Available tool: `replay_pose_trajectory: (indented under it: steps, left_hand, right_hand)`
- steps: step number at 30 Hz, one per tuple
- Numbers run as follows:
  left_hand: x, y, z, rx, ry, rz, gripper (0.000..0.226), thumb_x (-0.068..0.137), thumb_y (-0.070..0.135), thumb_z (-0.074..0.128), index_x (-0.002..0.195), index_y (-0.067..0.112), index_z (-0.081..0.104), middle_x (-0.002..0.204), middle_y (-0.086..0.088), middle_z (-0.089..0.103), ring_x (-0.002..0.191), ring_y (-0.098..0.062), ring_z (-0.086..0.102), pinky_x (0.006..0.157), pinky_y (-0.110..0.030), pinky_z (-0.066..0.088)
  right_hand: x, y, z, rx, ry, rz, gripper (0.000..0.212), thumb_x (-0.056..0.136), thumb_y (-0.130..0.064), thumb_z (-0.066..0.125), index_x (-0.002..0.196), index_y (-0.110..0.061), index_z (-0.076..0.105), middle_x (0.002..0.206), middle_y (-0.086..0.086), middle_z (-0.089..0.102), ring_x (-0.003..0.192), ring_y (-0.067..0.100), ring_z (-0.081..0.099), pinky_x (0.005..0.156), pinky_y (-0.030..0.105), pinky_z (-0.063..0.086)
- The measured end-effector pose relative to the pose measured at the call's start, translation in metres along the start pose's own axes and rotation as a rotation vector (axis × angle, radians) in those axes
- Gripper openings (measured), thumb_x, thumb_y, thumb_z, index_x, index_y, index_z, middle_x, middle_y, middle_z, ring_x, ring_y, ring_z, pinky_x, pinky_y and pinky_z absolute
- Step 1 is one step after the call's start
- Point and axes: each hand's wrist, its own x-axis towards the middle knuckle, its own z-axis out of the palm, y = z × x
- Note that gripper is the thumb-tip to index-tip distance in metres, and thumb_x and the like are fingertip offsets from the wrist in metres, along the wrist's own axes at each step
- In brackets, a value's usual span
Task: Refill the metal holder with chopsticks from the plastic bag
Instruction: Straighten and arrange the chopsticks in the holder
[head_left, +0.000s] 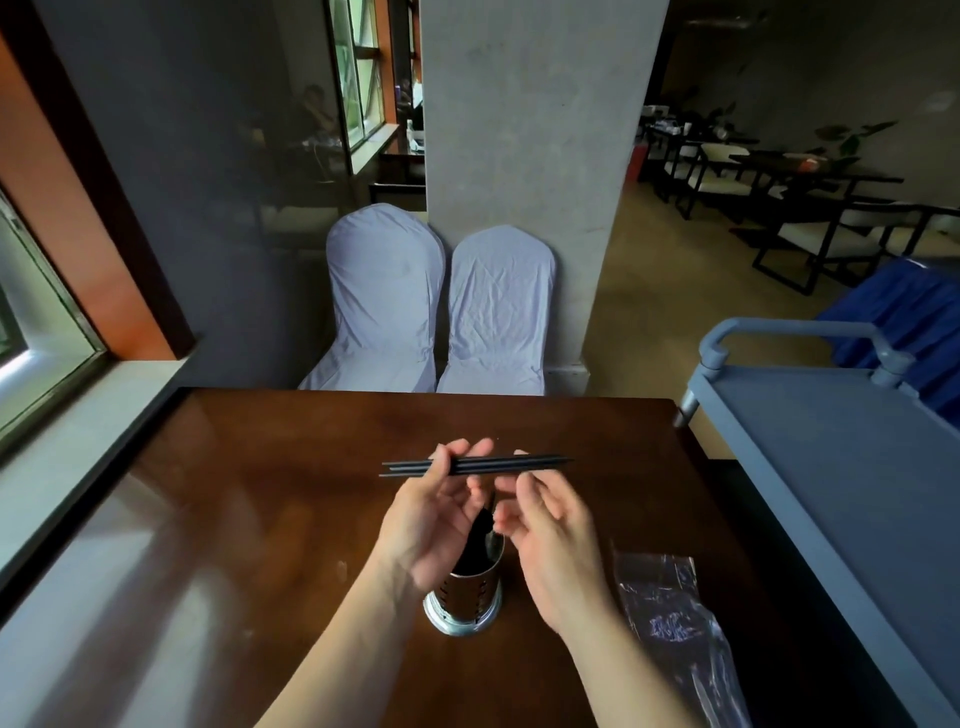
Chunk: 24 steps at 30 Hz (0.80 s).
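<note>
Above the one metal holder (464, 587), the left hand (434, 512) is gripping three black chopsticks (475, 465), while the right hand (550, 530) is touching them with relaxed fingers.

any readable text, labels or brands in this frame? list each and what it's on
None readable.
plastic bag: a blurred bluish printed patch, illegible.
metal holder: no marking visible.
chopsticks: plain black, no print visible.
</note>
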Motion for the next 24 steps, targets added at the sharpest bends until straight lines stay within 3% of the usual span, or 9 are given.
replay_pose_trajectory:
  steps: [3,6,9,12,15,18,24]
  left_hand:
    - [-0.003,-0.012,-0.004,-0.004,0.022,-0.036,0.023,0.088,0.024,0.063,0.096,0.006,0.073,0.107,-0.016,0.075,0.071,-0.017,0.069,0.067,-0.026,0.062]
    - [-0.005,-0.017,-0.008,0.022,0.027,-0.054,0.025,0.088,0.026,0.063,0.096,0.007,0.078,0.094,-0.014,0.073,0.073,-0.017,0.068,0.068,-0.027,0.062]
    - [-0.004,-0.014,-0.017,0.082,0.047,-0.066,0.037,0.089,0.033,0.064,0.108,0.003,0.075,0.1,-0.016,0.073,0.072,-0.017,0.067,0.067,-0.027,0.061]
    - [-0.004,-0.002,-0.043,0.217,0.22,-0.03,0.046,0.096,0.04,0.057,0.117,0.001,0.067,0.104,-0.015,0.075,0.063,-0.013,0.06,0.058,-0.025,0.052]
    - [-0.005,0.009,-0.077,0.34,0.5,0.08,0.029,0.101,0.022,0.055,0.113,-0.003,0.066,0.079,-0.01,0.072,0.048,-0.008,0.052,0.045,-0.02,0.042]
    - [-0.005,0.011,-0.094,0.497,0.573,0.136,0.019,0.097,0.009,0.058,0.105,-0.006,0.068,0.064,-0.002,0.065,0.043,-0.007,0.049,0.04,-0.016,0.039]
    - [0.002,0.003,-0.097,0.731,0.555,0.191,0.012,0.093,0.008,0.063,0.093,0.008,0.075,0.065,0.002,0.071,0.048,-0.007,0.049,0.049,-0.023,0.043]
  right_hand:
    - [0.009,-0.008,0.007,0.027,0.126,-0.053,0.019,0.095,-0.026,0.065,0.087,-0.014,0.078,0.08,0.011,0.072,0.068,0.018,0.065,0.065,0.028,0.057]
    - [0.015,-0.011,0.003,-0.047,0.127,-0.073,0.019,0.098,-0.018,0.065,0.086,-0.012,0.078,0.077,0.009,0.073,0.068,0.017,0.067,0.064,0.027,0.057]
    - [0.024,-0.017,-0.005,-0.157,0.12,-0.127,0.016,0.097,-0.016,0.067,0.086,-0.011,0.076,0.071,0.005,0.072,0.065,0.016,0.068,0.063,0.027,0.057]
    - [0.038,-0.034,-0.022,-0.361,0.142,-0.183,0.016,0.096,-0.02,0.069,0.082,-0.019,0.077,0.066,0.003,0.073,0.061,0.016,0.07,0.063,0.033,0.059]
    - [0.047,-0.044,-0.037,-0.685,0.084,-0.157,0.019,0.094,-0.031,0.069,0.079,-0.02,0.073,0.065,0.001,0.075,0.059,0.017,0.073,0.069,0.044,0.062]
    - [0.048,-0.033,-0.039,-1.001,-0.022,-0.129,0.018,0.095,-0.036,0.065,0.079,-0.027,0.07,0.064,-0.007,0.074,0.057,0.008,0.071,0.063,0.03,0.058]
    - [0.051,0.009,-0.036,-1.192,-0.084,-0.106,0.024,0.095,-0.03,0.065,0.077,-0.017,0.069,0.063,-0.002,0.071,0.055,0.001,0.066,0.051,0.011,0.047]
